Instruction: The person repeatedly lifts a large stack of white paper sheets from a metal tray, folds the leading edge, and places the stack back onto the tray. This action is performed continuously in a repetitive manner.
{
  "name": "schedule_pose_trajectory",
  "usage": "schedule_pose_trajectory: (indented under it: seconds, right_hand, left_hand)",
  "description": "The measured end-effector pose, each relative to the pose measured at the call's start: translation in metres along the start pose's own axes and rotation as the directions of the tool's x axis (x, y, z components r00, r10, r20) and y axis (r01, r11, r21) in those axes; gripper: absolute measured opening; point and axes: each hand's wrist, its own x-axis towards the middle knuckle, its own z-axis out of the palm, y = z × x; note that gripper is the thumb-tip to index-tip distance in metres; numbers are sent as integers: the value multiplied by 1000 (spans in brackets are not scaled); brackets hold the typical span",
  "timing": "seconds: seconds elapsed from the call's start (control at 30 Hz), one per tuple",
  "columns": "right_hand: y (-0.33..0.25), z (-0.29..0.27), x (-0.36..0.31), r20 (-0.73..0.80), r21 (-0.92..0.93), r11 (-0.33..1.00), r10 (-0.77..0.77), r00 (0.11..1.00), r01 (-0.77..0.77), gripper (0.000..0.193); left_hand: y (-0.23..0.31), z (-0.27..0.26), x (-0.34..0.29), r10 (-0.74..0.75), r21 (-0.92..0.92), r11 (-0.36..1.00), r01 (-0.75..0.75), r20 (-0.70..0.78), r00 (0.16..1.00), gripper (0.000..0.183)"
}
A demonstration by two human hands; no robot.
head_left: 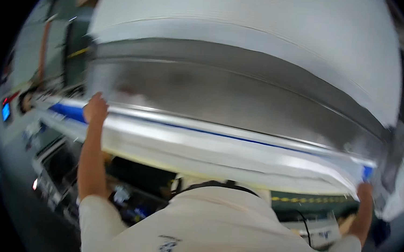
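Note:
A long strip of white sheet material (200, 144), fabric or film, stretches between my two hands along the front of a steel plate (204, 93). My left hand (95, 108) is closed at its left end, over the plate's front edge and beside a blue strip (69, 112). Far to the right, my right hand (364, 190) is closed on the sheet's right corner, just below a small blue patch (367, 173). Motion blur hides the fingertips of both hands. Beyond the plate, a wide white sheet (247, 12) covers the large upper surface.
A pale yellow edge (171, 163) runs along the near side of the strip, close to my body. Cluttered equipment (59, 163) stands at the lower left, near a small lit screen (6, 111). Crumpled clear plastic (401, 187) hangs at the right. Yellow floor marking (309, 199) shows below.

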Motion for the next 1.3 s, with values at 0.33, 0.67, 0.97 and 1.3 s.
schedule_pose_trajectory:
  seconds: [0.33, 0.67, 0.97, 1.3]
  right_hand:
    - [-43, -161, -50, 123, 619, 772, 83, 989, -142, 45]
    - [-82, -175, -17, -15, 549, 818, -196, 981, 172, 36]
    - [-120, -249, -17, -420, 606, 747, 11, 907, 272, 47]
    - [-125, -302, -14, -446, 638, 745, 152, 882, 194, 18]
  left_hand:
    - [258, -52, -154, 525, -498, 417, -760, -551, 649, 19]
    - [332, -78, -230, 714, -536, 29, -844, -580, 393, 18]
    - [248, -51, -162, 584, -591, 389, -706, -435, 686, 15]
    - [161, -6, -62, 120, -638, 558, -530, -569, 813, 26]
